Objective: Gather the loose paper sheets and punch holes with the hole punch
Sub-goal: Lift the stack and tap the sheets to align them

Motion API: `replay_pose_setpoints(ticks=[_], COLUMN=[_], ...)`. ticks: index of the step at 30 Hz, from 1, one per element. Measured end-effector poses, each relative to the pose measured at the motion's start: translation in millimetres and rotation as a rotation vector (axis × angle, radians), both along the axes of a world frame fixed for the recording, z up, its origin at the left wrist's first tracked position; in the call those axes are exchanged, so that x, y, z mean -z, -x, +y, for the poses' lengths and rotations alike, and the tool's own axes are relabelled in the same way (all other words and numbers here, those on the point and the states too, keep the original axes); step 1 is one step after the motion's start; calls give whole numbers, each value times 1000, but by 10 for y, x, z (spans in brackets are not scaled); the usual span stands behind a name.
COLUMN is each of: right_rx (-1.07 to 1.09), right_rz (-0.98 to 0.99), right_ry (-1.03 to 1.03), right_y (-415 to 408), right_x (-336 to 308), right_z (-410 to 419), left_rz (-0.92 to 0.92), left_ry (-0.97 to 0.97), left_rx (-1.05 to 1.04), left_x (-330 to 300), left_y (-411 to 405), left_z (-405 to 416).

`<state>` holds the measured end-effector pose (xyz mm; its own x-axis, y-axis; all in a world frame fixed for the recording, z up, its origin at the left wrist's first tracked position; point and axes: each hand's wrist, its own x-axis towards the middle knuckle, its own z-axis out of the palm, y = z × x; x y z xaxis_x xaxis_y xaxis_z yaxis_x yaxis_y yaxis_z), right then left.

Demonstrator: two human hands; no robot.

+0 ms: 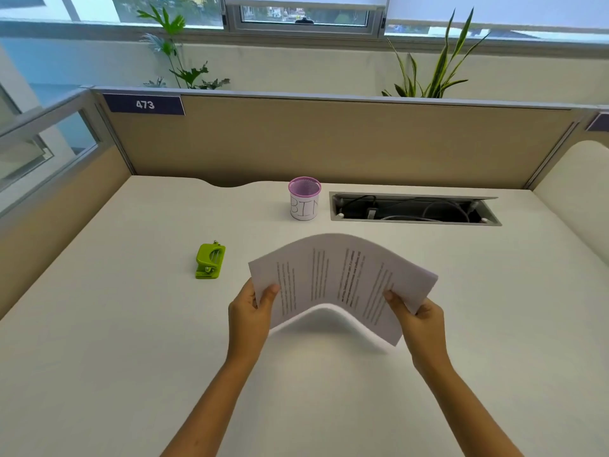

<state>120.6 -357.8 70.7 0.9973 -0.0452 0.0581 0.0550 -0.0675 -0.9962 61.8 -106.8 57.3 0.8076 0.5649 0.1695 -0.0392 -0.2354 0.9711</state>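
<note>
Gripped by two hands [252,311] [420,319], one paper stack [339,278] arches.

We hold the printed paper sheets [342,278] arched upward above the white desk [115,324], left hand [252,311] pinching one short edge and right hand [420,319] the other, with the green hole punch [210,261] well to the left and a pink-rimmed mesh cup [304,199] marked "BIN" behind.
</note>
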Motion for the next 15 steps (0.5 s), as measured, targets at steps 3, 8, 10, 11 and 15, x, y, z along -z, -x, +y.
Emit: replay_pose_setpoints(ticks=[3,8,10,11,15], right_rx=[-44,-58,-39,-30,15], right_rz=[-47,35,65,62,-49], right_ry=[-53,3,54,73,193], right_y=[-24,30,67,77,-39], right_x=[-104,131,260,296,152], right_z=[51,40,34,34,-27], left_rz=[-24,122,177,196,141], left_ry=[13,-21,-27,-29,-39], left_rx=[-14,-4,9,7,-51], left_x=[-74,120,219,243,117], left_y=[-12,-2,25,34,12], left_z=[5,35,18,15,51])
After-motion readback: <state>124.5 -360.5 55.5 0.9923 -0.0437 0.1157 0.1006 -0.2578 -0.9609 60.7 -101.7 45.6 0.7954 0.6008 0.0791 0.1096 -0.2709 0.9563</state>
